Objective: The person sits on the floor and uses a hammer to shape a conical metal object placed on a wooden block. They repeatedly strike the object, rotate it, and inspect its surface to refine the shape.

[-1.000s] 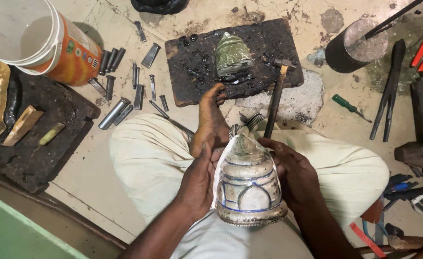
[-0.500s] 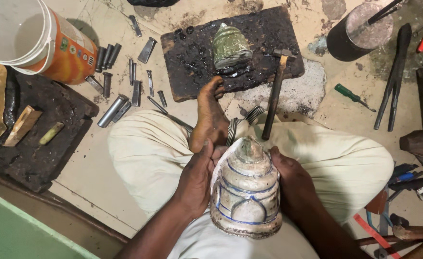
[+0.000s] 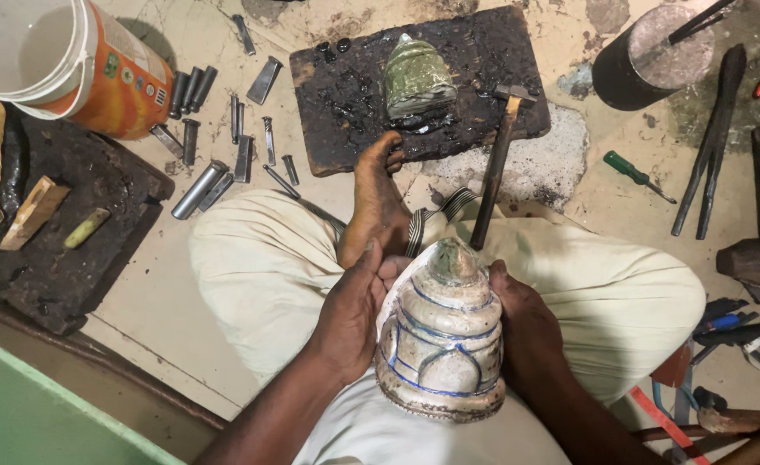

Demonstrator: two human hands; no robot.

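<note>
Workshop floor littered with punches (image 3: 199, 185) and a hammer (image 3: 496, 164); seated person's left hand (image 3: 354, 310) and right hand (image 3: 522, 331) clamp opposite sides of a blue-lined bell-shaped casting (image 3: 442, 340), steadied over the lap, apparently for inspection.

Pale bell-shaped shell (image 3: 442, 340) with blue drawn lines — tip pointing away, above the lap.

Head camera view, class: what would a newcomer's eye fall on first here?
The pale bell-shaped piece with blue lines, held in the lap between the left hand and right hand. Beyond the knees, a similar greenish piece sits on a black, tarry board, with a hammer leaning beside it.
</note>
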